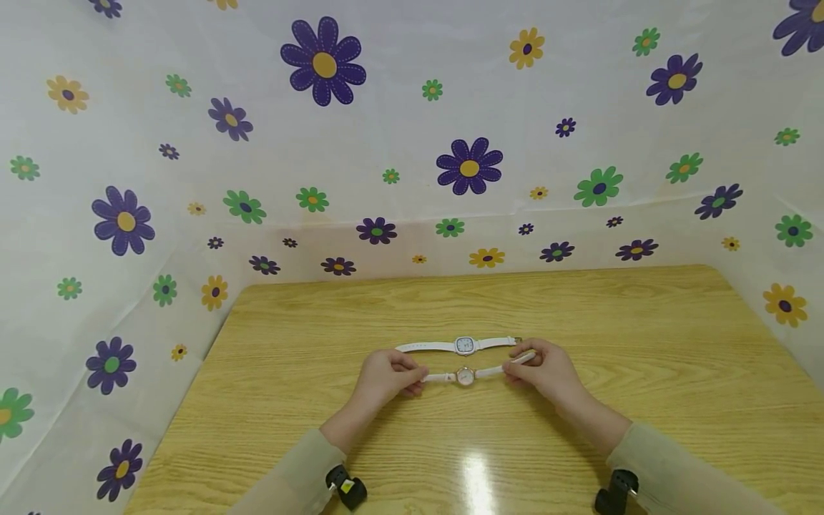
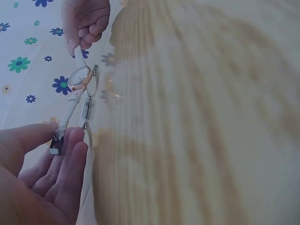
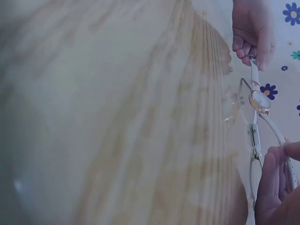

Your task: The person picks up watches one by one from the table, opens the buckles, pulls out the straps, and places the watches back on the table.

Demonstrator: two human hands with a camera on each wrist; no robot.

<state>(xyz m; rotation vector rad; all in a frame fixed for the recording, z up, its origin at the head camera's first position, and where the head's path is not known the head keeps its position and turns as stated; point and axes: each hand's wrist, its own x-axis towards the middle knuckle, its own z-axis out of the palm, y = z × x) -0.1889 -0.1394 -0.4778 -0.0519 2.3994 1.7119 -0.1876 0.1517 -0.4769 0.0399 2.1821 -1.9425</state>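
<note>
A white-strapped wristwatch with a round rose-gold case (image 1: 466, 375) is stretched between both hands. My left hand (image 1: 387, 373) pinches its buckle end between thumb and fingers; the metal buckle (image 2: 56, 144) shows in the left wrist view. My right hand (image 1: 544, 368) pinches the other strap, whose free end (image 3: 291, 173) runs past the fingers in the right wrist view. Just behind, a second white wristwatch with a squarish silver case (image 1: 464, 345) lies laid out lengthwise on the table, its strap ends close to both hands.
The wooden table (image 1: 309, 315) spreads out around the hands. A white sheet printed with flowers (image 1: 399, 107) stands behind the table and along its sides. Black wrist straps with devices (image 1: 347, 489) sit on both sleeves.
</note>
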